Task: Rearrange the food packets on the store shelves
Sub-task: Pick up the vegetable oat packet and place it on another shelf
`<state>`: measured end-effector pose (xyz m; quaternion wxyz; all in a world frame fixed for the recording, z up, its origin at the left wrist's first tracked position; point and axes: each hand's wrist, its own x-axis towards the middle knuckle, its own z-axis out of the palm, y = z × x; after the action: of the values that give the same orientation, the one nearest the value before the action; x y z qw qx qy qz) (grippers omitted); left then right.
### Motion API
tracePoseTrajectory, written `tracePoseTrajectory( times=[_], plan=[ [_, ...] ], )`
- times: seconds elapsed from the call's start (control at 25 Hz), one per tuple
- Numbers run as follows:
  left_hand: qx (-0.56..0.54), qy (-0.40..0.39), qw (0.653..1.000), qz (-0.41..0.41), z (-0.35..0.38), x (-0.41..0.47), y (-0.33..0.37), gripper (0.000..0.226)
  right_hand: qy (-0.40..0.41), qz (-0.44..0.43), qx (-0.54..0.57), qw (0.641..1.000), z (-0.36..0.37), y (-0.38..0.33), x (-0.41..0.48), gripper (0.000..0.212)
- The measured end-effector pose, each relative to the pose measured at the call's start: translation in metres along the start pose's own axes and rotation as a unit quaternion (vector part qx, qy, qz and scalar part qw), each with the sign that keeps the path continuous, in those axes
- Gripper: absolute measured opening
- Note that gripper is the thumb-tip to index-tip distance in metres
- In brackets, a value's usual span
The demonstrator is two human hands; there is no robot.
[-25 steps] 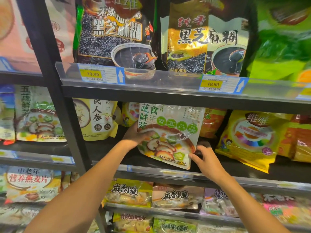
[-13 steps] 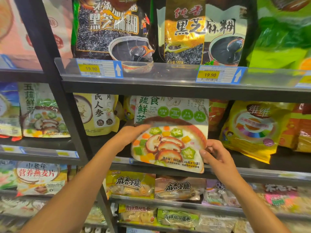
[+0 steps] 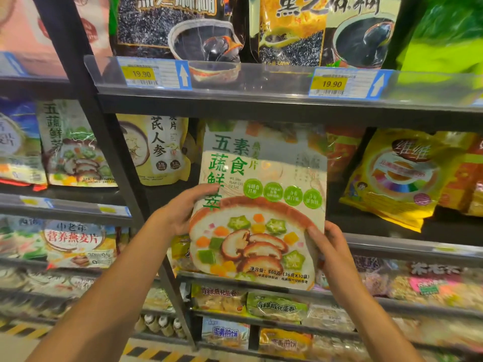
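A pale vegetable cereal packet [image 3: 264, 205], printed with green characters and a bowl of mushrooms and okra, is held upright in front of the middle shelf [image 3: 407, 248]. My left hand [image 3: 187, 209] grips its left edge, thumb on the front. My right hand [image 3: 332, 246] holds the lower right corner, fingers curled round the edge. The packet is clear of the shelf, out in front of it. A matching packet [image 3: 75, 150] stands on the neighbouring shelf section at the left.
Black sesame packets [image 3: 177, 24] stand on the shelf above, behind a clear rail with 19.90 price tags [image 3: 142, 74]. A yellow ginseng oat packet [image 3: 154, 150] sits left of the gap, a yellow bag [image 3: 394, 178] to its right. A dark upright post [image 3: 104, 142] divides the sections.
The packet has come out of the middle shelf toward me and risen upright, both hands still on it. The camera has moved closer to the shelves.
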<state>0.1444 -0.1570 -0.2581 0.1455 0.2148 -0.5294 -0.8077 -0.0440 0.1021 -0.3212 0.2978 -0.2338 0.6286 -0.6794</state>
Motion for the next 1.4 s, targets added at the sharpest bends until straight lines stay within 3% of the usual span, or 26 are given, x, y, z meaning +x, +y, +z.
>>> tracePoseTrajectory(
  times=[0.2, 0.4, 0.56, 0.6, 0.68, 0.84, 0.96, 1.12, 1.28, 1.4],
  plan=[
    [-0.011, -0.026, 0.999, -0.029, -0.004, -0.032, -0.029, 0.074, 0.019, 0.013, -0.029, 0.999, 0.021, 0.028, -0.02, 0.093],
    [-0.059, 0.054, 0.997, 0.004, -0.014, -0.084, -0.046, 0.029, -0.019, 0.029, -0.015, 0.999, 0.048, 0.043, -0.058, 0.103],
    [-0.073, 0.136, 0.985, 0.073, -0.039, -0.129, -0.054, 0.028, -0.045, 0.042, -0.015, 0.998, 0.082, 0.052, -0.088, 0.072],
    [-0.071, 0.153, 0.982, 0.085, -0.047, -0.142, -0.057, 0.039, -0.053, 0.047, -0.02, 0.997, 0.09, 0.056, -0.094, 0.069],
    [-0.072, 0.181, 0.977, 0.092, -0.067, -0.176, -0.065, 0.068, -0.062, 0.055, -0.026, 0.996, 0.113, 0.06, -0.114, 0.071],
    [-0.067, 0.243, 0.958, 0.134, -0.11, -0.244, -0.078, 0.064, -0.114, 0.068, -0.034, 0.991, 0.163, 0.067, -0.155, 0.062],
    [-0.073, 0.303, 0.939, 0.148, -0.142, -0.306, -0.089, 0.086, -0.155, 0.061, -0.056, 0.984, 0.205, 0.077, -0.188, 0.07],
    [-0.116, 0.362, 0.911, 0.162, -0.179, -0.384, -0.108, 0.068, -0.204, 0.062, -0.06, 0.975, 0.265, 0.088, -0.225, 0.064],
    [-0.162, 0.348, 0.914, 0.133, -0.198, -0.458, -0.114, 0.044, -0.245, 0.046, -0.071, 0.966, 0.326, 0.098, -0.254, 0.063],
    [-0.134, 0.348, 0.92, 0.121, -0.216, -0.509, -0.124, 0.049, -0.271, 0.051, -0.082, 0.958, 0.367, 0.11, -0.272, 0.083]
  ],
)
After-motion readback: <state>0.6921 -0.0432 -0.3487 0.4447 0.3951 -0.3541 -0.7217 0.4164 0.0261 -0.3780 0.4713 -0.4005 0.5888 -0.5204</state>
